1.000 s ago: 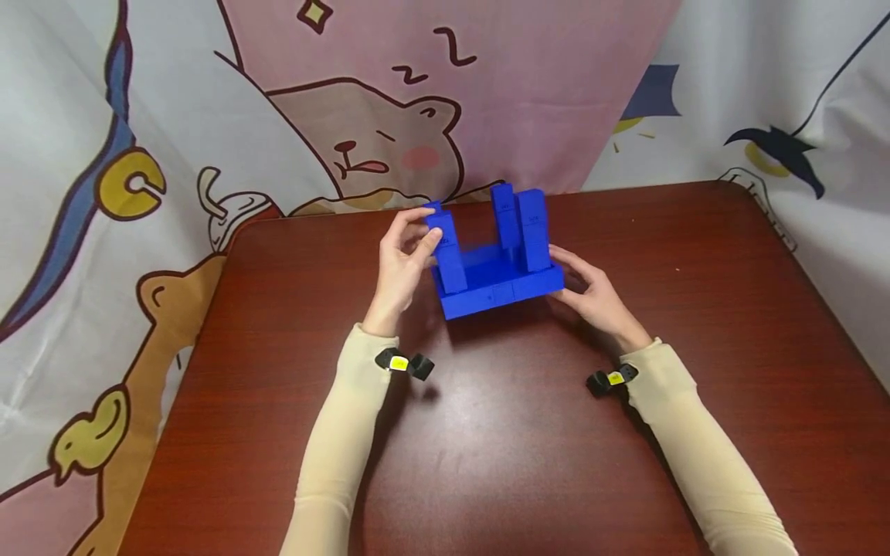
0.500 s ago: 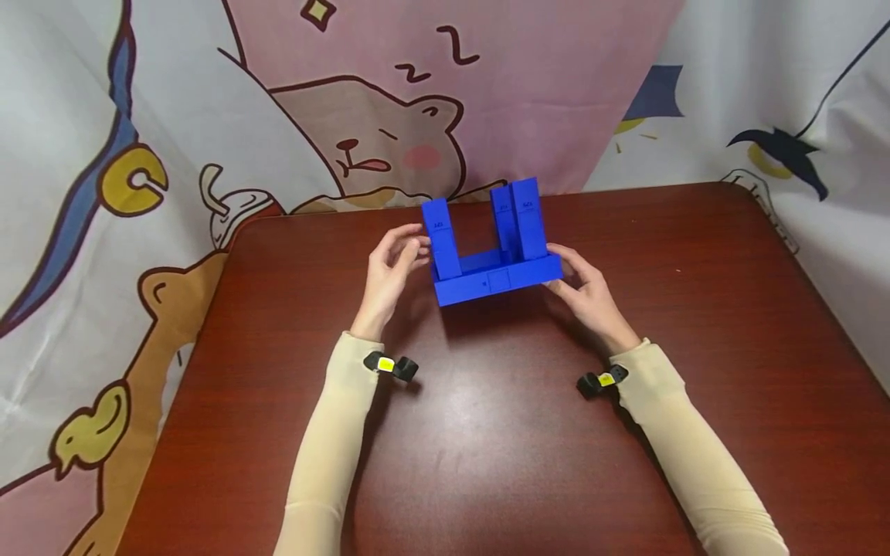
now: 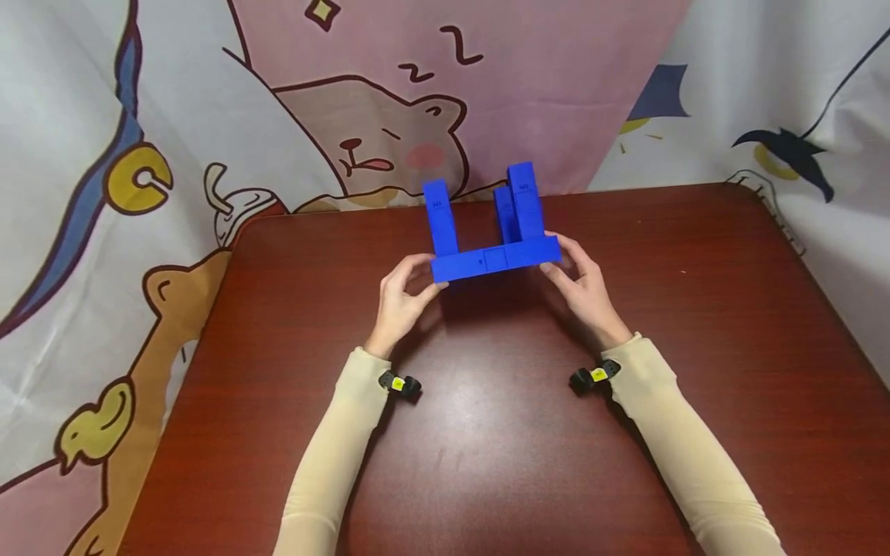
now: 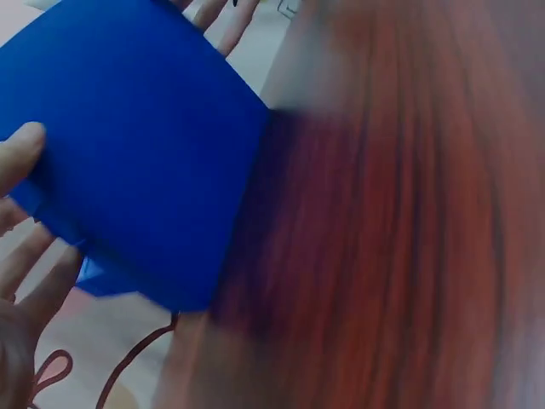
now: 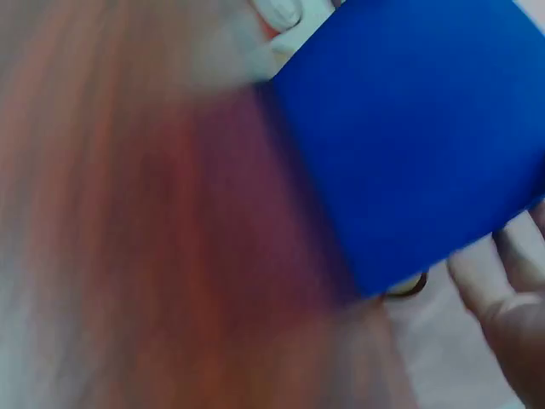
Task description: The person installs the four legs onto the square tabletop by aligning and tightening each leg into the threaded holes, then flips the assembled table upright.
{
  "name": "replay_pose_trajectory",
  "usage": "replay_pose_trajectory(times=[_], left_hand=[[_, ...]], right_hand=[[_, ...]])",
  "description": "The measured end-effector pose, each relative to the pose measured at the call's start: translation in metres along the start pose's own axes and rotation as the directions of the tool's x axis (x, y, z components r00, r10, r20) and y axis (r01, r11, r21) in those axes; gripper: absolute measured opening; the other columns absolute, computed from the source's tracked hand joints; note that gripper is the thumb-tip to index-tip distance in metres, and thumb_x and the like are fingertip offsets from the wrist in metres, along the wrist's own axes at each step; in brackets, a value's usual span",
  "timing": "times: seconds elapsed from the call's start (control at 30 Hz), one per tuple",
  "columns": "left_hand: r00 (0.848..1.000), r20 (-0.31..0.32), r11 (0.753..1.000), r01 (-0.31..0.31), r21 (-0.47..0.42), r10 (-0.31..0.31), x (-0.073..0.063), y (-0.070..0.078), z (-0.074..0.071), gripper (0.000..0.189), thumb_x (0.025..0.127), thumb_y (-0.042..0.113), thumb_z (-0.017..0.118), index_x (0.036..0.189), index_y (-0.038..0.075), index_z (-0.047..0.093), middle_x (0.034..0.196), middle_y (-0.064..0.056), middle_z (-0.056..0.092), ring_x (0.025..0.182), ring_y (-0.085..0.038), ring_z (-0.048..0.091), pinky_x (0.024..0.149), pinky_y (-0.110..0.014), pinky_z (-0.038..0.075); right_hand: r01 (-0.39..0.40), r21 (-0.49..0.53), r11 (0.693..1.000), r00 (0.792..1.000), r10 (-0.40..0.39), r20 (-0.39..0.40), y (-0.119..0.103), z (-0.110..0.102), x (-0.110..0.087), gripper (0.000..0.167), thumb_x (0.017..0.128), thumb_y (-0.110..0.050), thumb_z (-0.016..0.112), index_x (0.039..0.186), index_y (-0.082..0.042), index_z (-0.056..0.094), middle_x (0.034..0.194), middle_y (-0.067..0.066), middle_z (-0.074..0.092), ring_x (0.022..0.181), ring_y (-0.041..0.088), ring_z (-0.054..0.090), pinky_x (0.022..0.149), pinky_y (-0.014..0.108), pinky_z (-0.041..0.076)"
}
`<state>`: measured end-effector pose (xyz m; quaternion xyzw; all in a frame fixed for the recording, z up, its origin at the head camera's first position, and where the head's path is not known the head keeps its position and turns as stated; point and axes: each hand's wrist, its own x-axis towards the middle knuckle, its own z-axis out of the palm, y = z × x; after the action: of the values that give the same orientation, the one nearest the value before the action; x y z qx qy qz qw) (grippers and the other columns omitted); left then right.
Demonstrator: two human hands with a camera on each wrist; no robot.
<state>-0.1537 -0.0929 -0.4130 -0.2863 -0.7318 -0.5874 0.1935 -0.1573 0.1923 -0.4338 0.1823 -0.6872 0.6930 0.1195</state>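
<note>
Both hands hold a blue block structure (image 3: pixel 495 262), a flat square base with tall posts standing up from its corners. Small printed marks show on the posts and on the front side. In the head view the left hand (image 3: pixel 402 303) pinches the base's left end, thumb low at the front corner and fingers behind. At the right end, the right hand (image 3: pixel 588 292) grips the base in the same way. The base's plain blue underside (image 4: pixel 140 162) faces the left wrist camera, with the left thumb (image 4: pixel 19 155) lying on it. A rear left post is hidden.
A dark red-brown wooden table (image 3: pixel 487 448) lies under the hands, with the structure's shadow on it. Behind and at the sides hangs a cartoon-printed curtain (image 3: pixel 542 85). Each wrist carries a small black camera, such as the left wrist camera (image 3: pixel 402 384).
The left hand has let go of the left post and moved down to grip the base's left end. The structure has tilted, its front side turning more toward the head camera. The right hand keeps its hold.
</note>
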Motion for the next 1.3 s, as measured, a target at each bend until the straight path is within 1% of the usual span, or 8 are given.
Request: replay_pose_trajectory(times=[0.2, 0.37, 0.6, 0.7, 0.87, 1.03, 1.13, 1.3], left_hand=[[0.994, -0.108, 0.998, 0.022, -0.065, -0.029, 0.0, 0.003, 0.005, 0.037, 0.076, -0.019, 0.07, 0.109, -0.02, 0.055, 0.1, -0.036, 0.061, 0.092, -0.049, 0.062, 0.081, -0.057, 0.05], [0.989, -0.137, 0.999, 0.046, -0.024, -0.049, 0.005, 0.013, 0.005, 0.036, 0.079, -0.012, 0.072, 0.112, -0.015, 0.058, 0.099, -0.03, 0.065, 0.092, -0.039, 0.064, 0.082, -0.052, 0.051], [0.982, -0.155, 0.993, 0.094, -0.073, -0.105, 0.01, 0.026, 0.003, 0.04, 0.084, -0.007, 0.071, 0.121, -0.011, 0.055, 0.1, -0.026, 0.066, 0.089, -0.03, 0.064, 0.072, -0.05, 0.053], [0.981, -0.167, 0.995, 0.09, -0.054, -0.097, 0.013, 0.031, 0.001, 0.047, 0.086, -0.005, 0.069, 0.129, -0.009, 0.052, 0.099, -0.026, 0.066, 0.088, -0.031, 0.064, 0.072, -0.042, 0.053], [0.985, -0.149, 0.996, 0.086, 0.017, -0.083, 0.018, 0.041, -0.009, 0.05, 0.089, -0.004, 0.065, 0.137, -0.008, 0.047, 0.097, -0.026, 0.064, 0.088, -0.035, 0.062, 0.077, -0.032, 0.048], [0.982, -0.1, 0.986, 0.167, 0.03, -0.163, 0.022, 0.047, -0.024, 0.052, 0.092, -0.003, 0.061, 0.141, -0.006, 0.042, 0.101, -0.028, 0.062, 0.091, -0.035, 0.06, 0.078, -0.028, 0.047], [0.965, -0.048, 0.966, 0.259, -0.018, -0.259, 0.022, 0.032, -0.036, 0.061, 0.091, -0.004, 0.063, 0.147, 0.001, 0.038, 0.106, -0.026, 0.06, 0.094, -0.029, 0.059, 0.076, -0.025, 0.048], [0.915, 0.038, 0.912, 0.404, -0.063, -0.403, 0.027, 0.01, -0.054, 0.073, 0.088, -0.003, 0.067, 0.151, 0.013, 0.034, 0.113, -0.02, 0.057, 0.098, -0.019, 0.056, 0.077, -0.025, 0.051]], right_hand=[[-0.016, 0.045, 0.999, 1.0, 0.016, 0.004, 0.001, 0.002, 0.006, 0.052, 0.094, 0.009, 0.054, 0.144, -0.004, 0.044, 0.141, 0.012, 0.048, 0.118, 0.023, 0.055, 0.088, 0.027, 0.05], [-0.031, -0.032, 0.999, 0.999, 0.032, 0.027, -0.01, 0.001, 0.006, 0.059, 0.096, 0.004, 0.052, 0.15, -0.014, 0.038, 0.15, 0.006, 0.039, 0.125, 0.024, 0.051, 0.094, 0.025, 0.045], [-0.118, -0.143, 0.983, 0.979, 0.139, 0.149, -0.034, -0.001, 0.008, 0.08, 0.095, 0.0, 0.058, 0.156, -0.031, 0.016, 0.157, -0.001, 0.026, 0.132, 0.034, 0.041, 0.099, 0.045, 0.042], [-0.134, -0.154, 0.979, 0.978, 0.155, 0.137, -0.041, 0.001, 0.009, 0.082, 0.093, 0.0, 0.061, 0.155, -0.034, 0.019, 0.154, 0.003, 0.033, 0.124, 0.032, 0.05, 0.093, 0.043, 0.048], [-0.096, -0.091, 0.991, 0.993, 0.102, 0.06, -0.042, 0.017, 0.012, 0.079, 0.088, 0.004, 0.067, 0.152, -0.027, 0.032, 0.138, 0.016, 0.051, 0.105, 0.022, 0.063, 0.083, 0.028, 0.052], [-0.124, -0.01, 0.992, 0.991, 0.125, 0.05, -0.043, 0.033, 0.019, 0.074, 0.087, 0.003, 0.068, 0.151, -0.02, 0.036, 0.126, 0.018, 0.058, 0.098, 0.019, 0.066, 0.079, 0.028, 0.054], [-0.165, -0.017, 0.986, 0.985, 0.165, 0.052, -0.045, 0.04, 0.025, 0.072, 0.087, -0.001, 0.069, 0.15, -0.015, 0.037, 0.122, 0.02, 0.059, 0.091, 0.019, 0.067, 0.076, 0.029, 0.054], [-0.226, -0.026, 0.974, 0.973, 0.227, 0.042, -0.046, 0.053, 0.037, 0.07, 0.087, -0.003, 0.07, 0.148, -0.011, 0.038, 0.121, 0.023, 0.06, 0.086, 0.018, 0.068, 0.074, 0.028, 0.054]])
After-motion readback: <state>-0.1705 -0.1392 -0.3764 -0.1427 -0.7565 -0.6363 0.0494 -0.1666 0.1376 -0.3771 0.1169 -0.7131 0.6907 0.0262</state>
